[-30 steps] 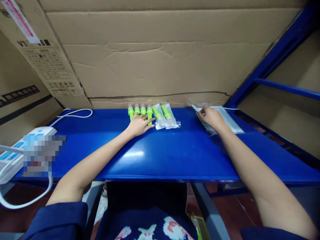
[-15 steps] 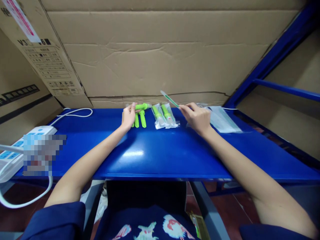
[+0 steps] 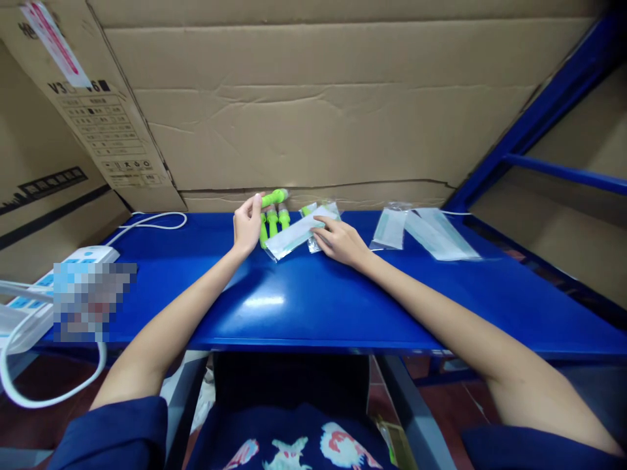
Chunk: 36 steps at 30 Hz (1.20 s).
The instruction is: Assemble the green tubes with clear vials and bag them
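Note:
My left hand [image 3: 247,225] pinches a green tube [image 3: 274,196] and holds it lifted over the other green tubes [image 3: 274,222] lying on the blue table [image 3: 304,294]. My right hand [image 3: 340,240] grips a flat clear plastic pouch [image 3: 294,236] and holds it just right of the tubes, its far end toward my left hand. Behind the pouch lie bagged green tubes [image 3: 318,212], partly hidden by it.
A pile of flat clear pouches [image 3: 426,225] lies on the table to the right. A white power strip [image 3: 29,300] with a white cable [image 3: 151,222] sits at the left edge. Cardboard boxes [image 3: 304,104] wall the back; a blue shelf frame [image 3: 539,98] rises at the right.
My right hand took one pouch from the right-hand pile and carried it left to the tubes. My left hand picked one green tube off the row and lifted it.

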Available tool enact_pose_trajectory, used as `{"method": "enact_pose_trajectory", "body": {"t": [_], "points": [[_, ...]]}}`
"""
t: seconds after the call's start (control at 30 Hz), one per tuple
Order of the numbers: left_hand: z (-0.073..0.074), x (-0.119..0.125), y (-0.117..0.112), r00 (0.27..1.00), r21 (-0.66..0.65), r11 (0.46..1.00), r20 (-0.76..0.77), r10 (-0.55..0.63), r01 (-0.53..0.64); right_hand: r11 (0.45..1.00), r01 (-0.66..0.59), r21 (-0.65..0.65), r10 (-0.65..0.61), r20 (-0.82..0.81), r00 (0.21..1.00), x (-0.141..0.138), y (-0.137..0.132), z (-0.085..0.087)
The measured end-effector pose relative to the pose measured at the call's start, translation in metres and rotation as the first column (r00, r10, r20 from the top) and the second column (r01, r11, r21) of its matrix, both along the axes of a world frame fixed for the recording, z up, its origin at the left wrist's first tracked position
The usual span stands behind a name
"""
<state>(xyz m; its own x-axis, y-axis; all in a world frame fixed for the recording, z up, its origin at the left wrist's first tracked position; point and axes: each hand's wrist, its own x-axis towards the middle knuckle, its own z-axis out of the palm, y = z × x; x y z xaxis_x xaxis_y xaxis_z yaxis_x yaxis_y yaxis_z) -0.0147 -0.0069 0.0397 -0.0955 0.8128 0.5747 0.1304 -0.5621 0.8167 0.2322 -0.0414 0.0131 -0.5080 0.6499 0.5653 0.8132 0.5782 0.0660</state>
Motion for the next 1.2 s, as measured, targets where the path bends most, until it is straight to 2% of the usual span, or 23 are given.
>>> {"method": "enact_pose_trajectory", "body": {"t": [0.2,0.37,0.5,0.63,0.8,0.9,1.0,1.13,1.2], "points": [[0.004,0.013,-0.021,0.990,0.027,0.993,-0.081,-0.112,0.114,0.997,0.081,0.013,-0.076,-0.219,0.973,0.018,0.001,0.002],[0.010,0.021,-0.034,0.953,0.010,0.956,-0.088,-0.291,0.293,0.982,0.188,0.003,-0.177,-0.321,0.930,0.027,0.006,0.003],[0.008,0.024,-0.035,0.910,-0.084,0.918,-0.121,-0.397,0.389,0.992,0.125,-0.029,-0.128,-0.235,0.963,0.038,0.006,0.006],[0.001,0.023,-0.026,0.908,-0.155,0.912,-0.129,-0.400,0.380,0.989,0.150,-0.009,-0.150,-0.164,0.975,0.044,0.005,0.010],[0.002,0.015,-0.017,0.914,-0.111,0.947,-0.247,-0.321,0.303,0.990,0.119,0.081,-0.108,-0.128,0.986,0.043,-0.003,0.018],[0.006,0.012,-0.017,0.909,-0.064,0.949,-0.273,-0.314,0.308,0.987,0.094,0.127,-0.085,-0.080,0.993,0.044,-0.009,0.026],[0.004,0.014,-0.019,0.904,-0.078,0.943,-0.268,-0.334,0.325,0.983,0.109,0.149,-0.108,-0.014,0.994,0.044,-0.013,0.031],[0.000,0.022,-0.027,0.827,-0.114,0.889,-0.329,-0.455,0.444,0.992,0.092,0.081,-0.102,0.123,0.987,0.035,-0.017,0.026],[0.001,0.024,-0.031,0.799,-0.096,0.874,-0.366,-0.477,0.477,0.998,0.066,0.013,-0.067,0.167,0.984,0.028,-0.017,0.021]]}}
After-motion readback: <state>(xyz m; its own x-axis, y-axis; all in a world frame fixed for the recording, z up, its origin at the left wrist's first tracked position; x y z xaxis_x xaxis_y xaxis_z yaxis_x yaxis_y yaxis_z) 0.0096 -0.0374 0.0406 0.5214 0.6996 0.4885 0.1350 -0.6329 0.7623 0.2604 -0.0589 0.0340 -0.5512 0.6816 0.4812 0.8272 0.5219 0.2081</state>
